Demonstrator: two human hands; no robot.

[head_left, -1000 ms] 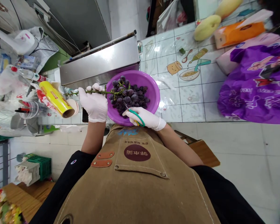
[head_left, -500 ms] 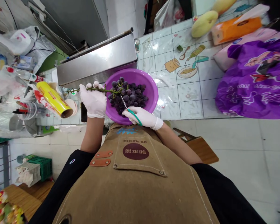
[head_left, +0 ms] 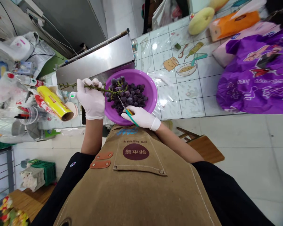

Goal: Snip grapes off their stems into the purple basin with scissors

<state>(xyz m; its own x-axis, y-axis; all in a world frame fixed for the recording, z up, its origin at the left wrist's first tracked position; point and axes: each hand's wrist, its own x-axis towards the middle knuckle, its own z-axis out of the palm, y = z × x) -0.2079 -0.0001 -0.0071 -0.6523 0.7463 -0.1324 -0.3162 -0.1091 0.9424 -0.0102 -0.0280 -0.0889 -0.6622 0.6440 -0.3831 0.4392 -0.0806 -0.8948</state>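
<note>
My left hand (head_left: 91, 99), in a white glove, is closed around the green stem of a grape bunch (head_left: 119, 84), holding it level over the left rim of a purple bowl (head_left: 149, 89). Dark purple grapes (head_left: 132, 97) lie piled in the bowl. My right hand (head_left: 141, 117), also gloved, grips small green-handled scissors (head_left: 126, 110) at the bowl's near rim. Their blades point up into the bunch.
A steel box (head_left: 96, 64) stands behind the bowl. A yellow roll of wrap (head_left: 54, 102), cups and bags crowd the left. On the tiled counter to the right lie a purple bag (head_left: 257, 78), an orange box (head_left: 233, 22) and a pale yellow fruit (head_left: 200, 20). A wooden stool (head_left: 202, 150) stands below.
Both hands have shifted slightly left with the view. The scissor blades have moved up toward the bunch's stem. The grip on stem and scissors is unchanged.
</note>
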